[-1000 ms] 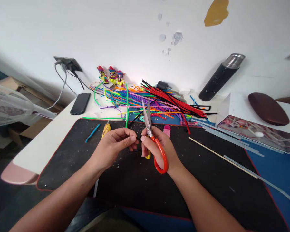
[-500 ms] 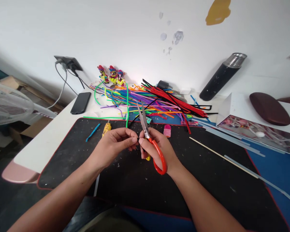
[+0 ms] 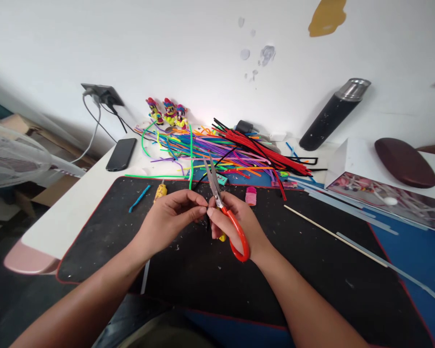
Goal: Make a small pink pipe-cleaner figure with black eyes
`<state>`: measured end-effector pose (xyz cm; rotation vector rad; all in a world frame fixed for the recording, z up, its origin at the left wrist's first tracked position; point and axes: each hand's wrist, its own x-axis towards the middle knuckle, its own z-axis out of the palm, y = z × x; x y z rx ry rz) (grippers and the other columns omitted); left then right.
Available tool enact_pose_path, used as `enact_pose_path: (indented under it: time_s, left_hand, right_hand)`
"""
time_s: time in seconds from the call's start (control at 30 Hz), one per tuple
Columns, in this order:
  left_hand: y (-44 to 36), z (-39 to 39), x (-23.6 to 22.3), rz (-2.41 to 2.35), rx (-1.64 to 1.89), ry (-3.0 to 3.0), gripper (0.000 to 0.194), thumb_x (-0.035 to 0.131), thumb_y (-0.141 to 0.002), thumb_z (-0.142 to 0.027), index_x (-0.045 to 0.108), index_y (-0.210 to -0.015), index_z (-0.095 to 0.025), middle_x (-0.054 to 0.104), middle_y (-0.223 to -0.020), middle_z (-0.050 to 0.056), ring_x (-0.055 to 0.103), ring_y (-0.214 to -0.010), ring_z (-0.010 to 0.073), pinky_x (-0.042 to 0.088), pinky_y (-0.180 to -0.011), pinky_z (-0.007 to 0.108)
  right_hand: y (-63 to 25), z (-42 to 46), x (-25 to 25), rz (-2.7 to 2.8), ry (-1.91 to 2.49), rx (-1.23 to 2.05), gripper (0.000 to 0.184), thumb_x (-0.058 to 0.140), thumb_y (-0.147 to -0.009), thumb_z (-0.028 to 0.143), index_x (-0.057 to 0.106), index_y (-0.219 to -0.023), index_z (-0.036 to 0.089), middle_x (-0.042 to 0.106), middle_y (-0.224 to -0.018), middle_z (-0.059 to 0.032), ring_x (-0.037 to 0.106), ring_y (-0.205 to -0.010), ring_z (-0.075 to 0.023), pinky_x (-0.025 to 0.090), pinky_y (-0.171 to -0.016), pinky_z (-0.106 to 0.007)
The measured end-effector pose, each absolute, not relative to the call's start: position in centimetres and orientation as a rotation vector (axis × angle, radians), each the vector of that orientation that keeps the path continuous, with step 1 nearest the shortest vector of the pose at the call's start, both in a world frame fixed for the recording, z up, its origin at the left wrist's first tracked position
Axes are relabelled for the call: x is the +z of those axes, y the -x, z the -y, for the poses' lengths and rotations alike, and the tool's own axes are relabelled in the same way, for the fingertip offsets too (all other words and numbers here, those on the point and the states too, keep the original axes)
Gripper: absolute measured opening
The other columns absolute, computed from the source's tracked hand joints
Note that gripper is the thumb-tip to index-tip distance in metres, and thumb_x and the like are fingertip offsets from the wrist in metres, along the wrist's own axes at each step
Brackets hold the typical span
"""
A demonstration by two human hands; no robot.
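The left hand [image 3: 172, 215] is pinching a black strip [image 3: 208, 222]; the right hand [image 3: 254, 229] is gripping scissors [image 3: 218, 197] beside it.

Stained white wall [image 3: 188, 53] behind white table [image 3: 74, 208]

Left hand [image 3: 177, 212] and right hand [image 3: 241, 220], both ungloved. The left forearm [image 3: 94, 285] and right forearm [image 3: 293, 290] are uncovered throughout their visible length, narrowing at the wrist. Lower edge: dark olive garment [image 3: 163, 333], partly visible, rounded in outline; type indeterminable.
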<state>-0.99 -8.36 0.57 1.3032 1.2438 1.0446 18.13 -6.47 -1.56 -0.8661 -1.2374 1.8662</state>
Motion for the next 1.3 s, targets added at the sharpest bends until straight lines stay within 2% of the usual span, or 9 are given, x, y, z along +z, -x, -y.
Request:
enact_pose_path:
  time_s: [0.3, 0.53, 0.8, 0.97, 1.3]
  left_hand:
    - [0.55, 8.50, 0.49, -1.263, 1.172, -1.480, 0.017, 0.086, -0.088, -0.037, 0.081, -0.089, -0.020, 0.077, -0.086, 0.005, 0.070, -0.079, 0.0186, 0.056, -0.071, 0.027]
    - [0.70, 8.56, 0.06, -1.314, 1.184, -1.681, 0.010, 0.078, -0.095, -0.030, 0.078, -0.091, -0.021, 0.076, -0.087, 0.005, 0.071, -0.083, 0.0196, 0.055, -0.079, 0.030]
    - [0.62, 8.73, 0.46, -1.361, 1.111, -1.617, 0.017, 0.074, -0.098, -0.035, 0.072, -0.093, -0.020, 0.072, -0.087, 0.003, 0.067, -0.080, 0.0168, 0.052, -0.076, 0.027]
    - [0.58, 8.37, 0.46, -1.330, 1.174, -1.310, 0.027, 0.079, -0.094, -0.045, 0.071, -0.093, -0.019, 0.066, -0.075, 0.000, 0.063, -0.067, 0.0144, 0.050, -0.062, 0.024]
    - [0.42, 8.12, 0.49, -1.198, 1.149, -0.985, 0.041, 0.091, -0.079, -0.052, 0.071, -0.085, -0.017, 0.064, -0.063, 0.000, 0.057, -0.058, 0.0134, 0.044, -0.049, 0.021]
  right_hand:
    - [-18.24, 6.33, -1.35, 1.201, 0.873, 1.901, 0.032, 0.082, -0.085, 0.044, 0.060, -0.094, 0.023, 0.061, -0.062, 0.0073, 0.060, -0.050, -0.0119, 0.051, -0.053, -0.024]
    - [-18.21, 6.33, -1.90, 1.181, 0.821, 1.912, 0.031, 0.080, -0.087, 0.043, 0.061, -0.098, 0.022, 0.064, -0.061, 0.0068, 0.062, -0.049, -0.0131, 0.049, -0.050, -0.023]
    - [-18.23, 6.31, -1.88, 1.197, 0.821, 1.889, 0.033, 0.081, -0.087, 0.047, 0.063, -0.100, 0.021, 0.063, -0.061, 0.0067, 0.062, -0.050, -0.0130, 0.050, -0.052, -0.024]
    - [-18.21, 6.31, -1.95, 1.221, 0.814, 1.873, 0.037, 0.080, -0.089, 0.052, 0.063, -0.102, 0.022, 0.063, -0.063, 0.0065, 0.061, -0.051, -0.0126, 0.051, -0.053, -0.025]
    - [-18.15, 6.10, -1.89, 1.181, 0.825, 1.812, 0.036, 0.080, -0.089, 0.054, 0.062, -0.096, 0.023, 0.062, -0.064, 0.0063, 0.061, -0.052, -0.0130, 0.052, -0.053, -0.025]
